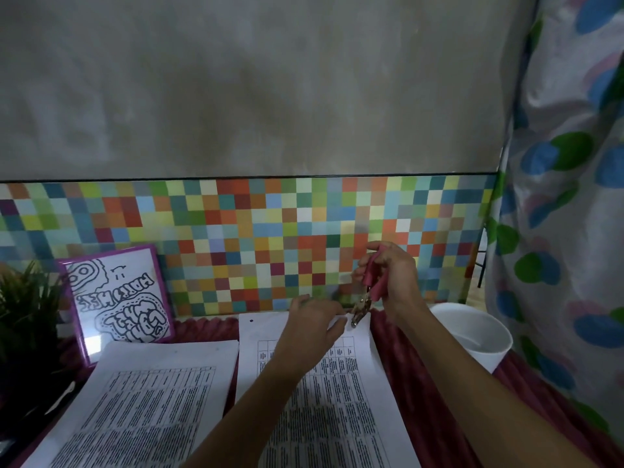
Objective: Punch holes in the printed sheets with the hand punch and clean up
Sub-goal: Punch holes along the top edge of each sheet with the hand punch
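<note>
Hand punch (366, 292), held nearly upright above the far right corner of the sheet (337, 400), its metal head down at the paper's edge and its pink handles up. The right hand (391, 275) wraps its fingers around the handles, placed to squeeze them together; how far the handles are closed cannot be told. The left hand (314, 329) lies across the sheet's top margin, its fingertips pinching the edge just beside the punch head, apparently to steady the corner and feed it into the punch. One hole (251, 321) already shows at the far left corner, so this stroke is judged to be its partner on the right. A second pile (152, 393) of printed pages lies just left of the sheet, both on a red ribbed cloth (422, 383). A white tub (479, 336) stands near the right arm, possibly for the punchings. A framed drawing (118, 292) leans against the tiled wall (236, 238) beside a plant (23, 309).
</note>
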The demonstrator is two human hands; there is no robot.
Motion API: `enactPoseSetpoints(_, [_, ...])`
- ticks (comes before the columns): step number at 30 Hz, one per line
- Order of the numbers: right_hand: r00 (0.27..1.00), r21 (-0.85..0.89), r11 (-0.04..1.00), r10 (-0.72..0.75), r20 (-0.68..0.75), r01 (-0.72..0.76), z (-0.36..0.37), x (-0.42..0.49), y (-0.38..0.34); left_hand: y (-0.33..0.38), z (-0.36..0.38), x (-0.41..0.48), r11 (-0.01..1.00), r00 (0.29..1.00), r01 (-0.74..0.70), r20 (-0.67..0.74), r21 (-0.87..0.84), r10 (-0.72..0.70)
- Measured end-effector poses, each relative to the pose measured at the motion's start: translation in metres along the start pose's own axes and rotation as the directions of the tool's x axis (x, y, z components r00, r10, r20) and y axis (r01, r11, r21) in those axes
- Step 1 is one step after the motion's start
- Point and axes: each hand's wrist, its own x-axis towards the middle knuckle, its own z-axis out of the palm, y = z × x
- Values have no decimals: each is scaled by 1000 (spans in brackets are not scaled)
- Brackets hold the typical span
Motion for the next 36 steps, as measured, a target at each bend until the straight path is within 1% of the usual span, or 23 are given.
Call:
enactPoseSetpoints(2, [996,-58,995,-88,-18,87,-1,-2,-7,-1,-2,1,1000,1000,1,-16,-16,-1])
enactPoseSetpoints(3, [987,-144,977,-158,-2,157,-4,-1,-10,-3,-3,1,1000,1000,-2,-20,-20,1])
enactPoseSetpoints(5, [952,-404,862,-265,156,306,-7,-1,-21,-4,-8,1,1000,1000,-13,-21,-25,12])
enactPoseSetpoints(6, [928,-558,747,-230,292,361,-7,-1,-26,-2,-11,2,999,999,-22,-30,-28,21])
enactPoseSetpoints(7, [902,-715,574,-107,418,399,-6,-2,-29,-1,-15,4,999,999,-33,-42,-37,31])
enactPoseSetpoints(8, [873,-827,358,59,484,434,-4,-3,-28,2,-18,5,998,998,-46,-52,-47,43])
enactPoseSetpoints(9, [848,-866,154,181,499,476,0,-6,-25,5,-21,7,997,997,-59,-57,-54,56])
enactPoseSetpoints(10, [835,-859,10,230,500,512,2,-9,-20,8,-25,8,996,996,-73,-61,-50,70])
enactPoseSetpoints(11, [833,-845,-63,218,508,531,5,-12,-17,10,-29,8,996,994,-84,-67,-31,82])
enactPoseSetpoints(12, [842,-842,-90,166,513,531,9,-16,-16,11,-32,8,996,992,-89,-86,11,90])
enactPoseSetpoints(14, [856,-851,-99,20,517,516,12,-19,-17,10,-37,3,987,979,-43,-189,158,73])
enactPoseSetpoints(15, [852,-850,-114,-48,521,514,14,-19,-20,9,-41,-2,978,964,41,-264,207,15])
enactPoseSetpoints(17, [826,-845,-132,-177,535,518,16,-18,-32,4,-51,-17,954,883,271,-427,128,-193])
enactPoseSetpoints(18, [816,-849,-123,-236,528,514,18,-17,-40,2,-58,-27,934,822,357,-473,-4,-316])
enactPoseSetpoints(19, [807,-856,-105,-291,513,506,21,-16,-49,0,-63,-37,899,771,396,-462,-189,-437])
enactPoseSetpoints(20, [803,-866,-79,-340,489,494,24,-16,-58,-2,-67,-48,827,742,387,-395,-408,-541])
enactPoseSetpoints(21, [803,-877,-42,-382,457,479,27,-16,-68,-4,-70,-56,713,730,353,-297,-606,-615])
enactPoseSetpoints(22, [802,-884,0,-419,425,468,30,-17,-77,-5,-72,-64,599,732,333,-202,-728,-651])
enactPoseSetpoints(23, [799,-884,40,-449,401,466,34,-19,-87,-9,-72,-71,537,746,340,-127,-772,-654])
enactPoseSetpoints(25, [789,-863,116,-479,385,492,41,-24,-106,-16,-72,-81,538,797,372,-37,-757,-603])
enactPoseSetpoints(27, [774,-840,160,-505,382,519,48,-32,-122,-20,-70,-86,549,820,372,-13,-748,-572])
enactPoseSetpoints(31, [754,-805,219,-544,368,551,61,-51,-146,-18,-75,-87,509,788,379,-19,-773,-615])
enactPoseSetpoints(36, [766,-812,195,-506,398,551,69,-58,-155,-13,-73,-87,526,776,414,-14,-743,-630])
